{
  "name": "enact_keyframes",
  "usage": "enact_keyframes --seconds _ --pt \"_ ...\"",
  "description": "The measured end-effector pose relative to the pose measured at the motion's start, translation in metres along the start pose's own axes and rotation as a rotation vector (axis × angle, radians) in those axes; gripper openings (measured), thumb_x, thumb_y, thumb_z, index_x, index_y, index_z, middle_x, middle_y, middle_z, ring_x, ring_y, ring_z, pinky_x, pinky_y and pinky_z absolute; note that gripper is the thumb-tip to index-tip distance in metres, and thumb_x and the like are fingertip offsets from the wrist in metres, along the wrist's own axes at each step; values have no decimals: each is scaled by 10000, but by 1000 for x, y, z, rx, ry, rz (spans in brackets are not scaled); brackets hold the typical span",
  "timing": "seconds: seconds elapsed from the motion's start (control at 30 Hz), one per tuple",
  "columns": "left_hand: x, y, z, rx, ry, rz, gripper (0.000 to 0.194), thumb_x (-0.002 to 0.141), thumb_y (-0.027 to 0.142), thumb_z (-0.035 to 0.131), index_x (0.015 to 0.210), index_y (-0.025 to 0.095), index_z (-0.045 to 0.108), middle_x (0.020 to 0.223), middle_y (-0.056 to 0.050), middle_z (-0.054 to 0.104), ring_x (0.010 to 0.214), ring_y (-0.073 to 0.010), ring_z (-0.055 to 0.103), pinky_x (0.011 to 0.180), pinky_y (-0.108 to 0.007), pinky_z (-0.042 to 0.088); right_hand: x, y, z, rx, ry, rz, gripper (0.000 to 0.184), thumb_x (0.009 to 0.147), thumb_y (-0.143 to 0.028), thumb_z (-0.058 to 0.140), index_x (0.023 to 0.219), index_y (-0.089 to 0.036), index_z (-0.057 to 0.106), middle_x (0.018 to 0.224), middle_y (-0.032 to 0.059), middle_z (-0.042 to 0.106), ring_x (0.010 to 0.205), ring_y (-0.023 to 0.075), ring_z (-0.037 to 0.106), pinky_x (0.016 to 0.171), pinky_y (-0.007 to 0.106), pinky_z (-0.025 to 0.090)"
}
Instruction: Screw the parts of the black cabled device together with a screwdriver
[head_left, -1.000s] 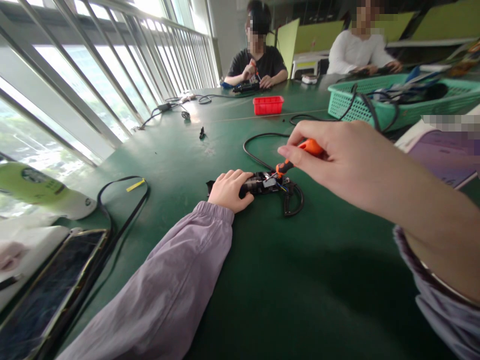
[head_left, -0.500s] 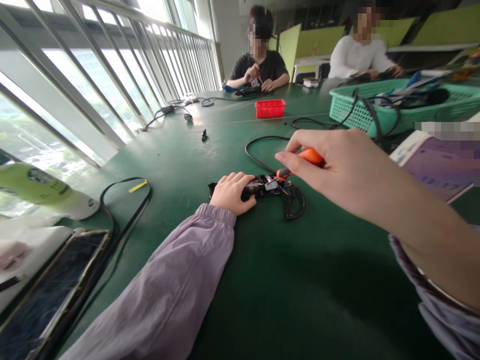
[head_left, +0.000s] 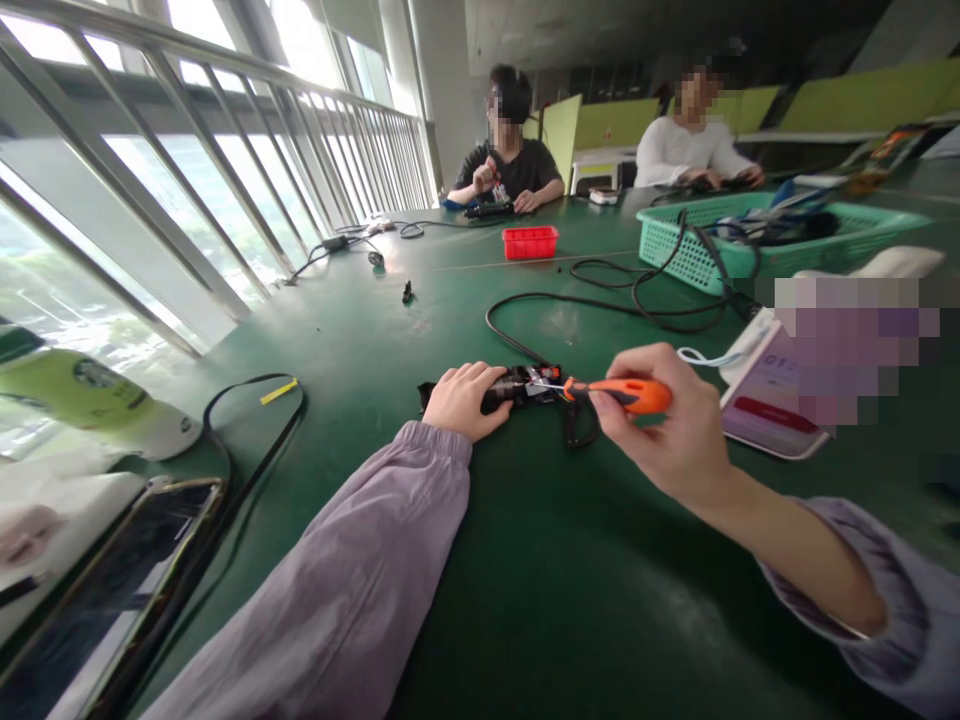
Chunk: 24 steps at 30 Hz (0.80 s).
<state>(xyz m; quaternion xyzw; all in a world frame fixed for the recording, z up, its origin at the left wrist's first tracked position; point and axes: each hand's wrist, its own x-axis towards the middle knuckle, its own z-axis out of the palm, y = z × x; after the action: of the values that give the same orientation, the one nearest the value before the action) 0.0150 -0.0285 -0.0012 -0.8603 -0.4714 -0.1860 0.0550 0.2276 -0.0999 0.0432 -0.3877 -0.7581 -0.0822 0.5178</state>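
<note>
Because the screwdriver lies almost flat, pointing to nine o'clock, the blade would likely bite better with its handle raised more in line with whatever it engages. The black device rests opened on the bench, inner parts facing up; the left hand is clamped over its nine o'clock end, thumb on the near side, fingers on the far side. The right hand has thumb and fingers closed round the screwdriver's orange handle at three o'clock. Whether the tip sits in a screw is too small to tell. Steady pressure and a firm left grip should help; a slip along the blade's line would run toward those left fingers, so light force seems wise.

Around the device, the black cable leaves toward twelve and bends to two o'clock, where it could tug the work. A black loop sits at four, close under the right fingers. The propped phone at three limits how far that hand can swing back. The small black piece lies at ten, the red tray stands at twelve, the green basket at one; all three are well apart from the blade.
</note>
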Motion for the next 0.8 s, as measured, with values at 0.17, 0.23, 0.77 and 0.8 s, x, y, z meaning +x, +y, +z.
enact_keyframes --seconds 0.17,0.23,0.77,0.8 --pt "-1 0 -1 -14 22 15 389 774 352 530 1119 175 562 998 -57 633 956 -223 580 835 -348 440 -40 4 2 126 75 36 292 718 -176 637 976 -237 514 843 19 567 682 152 580 596 281 508" --pt "-1 0 -1 -13 38 27 379 765 340 534 1104 172 560 998 -58 629 956 -223 579 835 -347 440 -50 3 2 175 109 47 347 715 -149 625 1031 -241 514 906 38 545 721 156 591 615 281 529" --pt "-4 6 -5 8 83 48 336 712 292 555 1027 173 545 949 -46 619 912 -210 581 802 -318 454 -61 5 -1 253 161 121 439 700 -120 644 1102 -253 527 918 32 550 778 162 595 643 289 535" --pt "-4 6 -5 9 86 50 335 711 292 555 1025 174 544 951 -47 619 913 -211 581 801 -319 455 -61 5 0 266 166 118 451 700 -123 642 1115 -254 524 924 35 545 804 171 590 664 304 533"
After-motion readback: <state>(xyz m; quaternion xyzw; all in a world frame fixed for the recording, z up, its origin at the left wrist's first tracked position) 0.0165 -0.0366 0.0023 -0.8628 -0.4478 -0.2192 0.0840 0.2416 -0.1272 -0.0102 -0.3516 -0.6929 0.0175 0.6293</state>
